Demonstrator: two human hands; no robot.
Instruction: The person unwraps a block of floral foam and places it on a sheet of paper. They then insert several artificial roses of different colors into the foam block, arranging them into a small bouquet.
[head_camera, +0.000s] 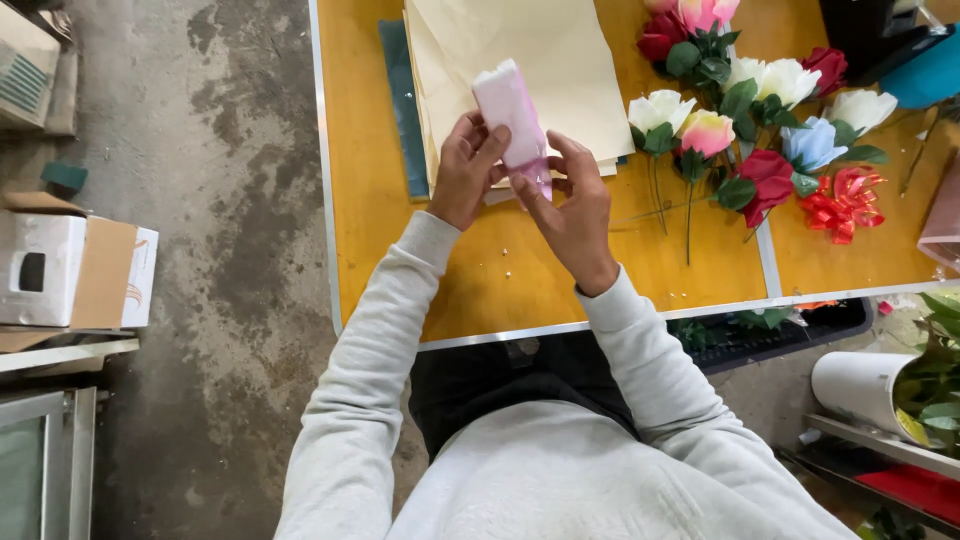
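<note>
Both my hands hold a narrow folded strip of pink and white wrapping paper (510, 115) upright above the yellow table (480, 270). My left hand (465, 165) grips its left side near the lower half. My right hand (570, 205) pinches its bottom end with thumb and fingers. Behind the strip lies a stack of cream paper sheets (540, 60) over a dark teal sheet (400, 100).
Artificial roses (745, 110) in red, white, pink and blue lie on the table's right part, beside a red ribbon bow (843, 203). A cardboard box (75, 270) stands on the concrete floor at left. A white pot (860, 385) with greenery sits lower right.
</note>
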